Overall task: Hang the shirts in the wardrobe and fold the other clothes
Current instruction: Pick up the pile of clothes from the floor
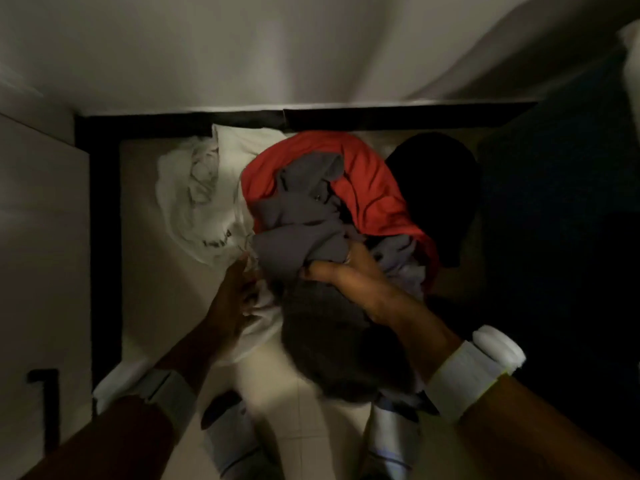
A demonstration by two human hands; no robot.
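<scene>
Our right hand [349, 282] grasps the grey garment [304, 223] atop the clothes pile on the bed [145, 209], beside the red garment [374, 188]. Our left hand [235, 292] lies released against the white shirt [194, 202].

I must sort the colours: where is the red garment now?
In the head view, the red garment lies mid-pile, between the black garment on its right and the grey garment.
</scene>
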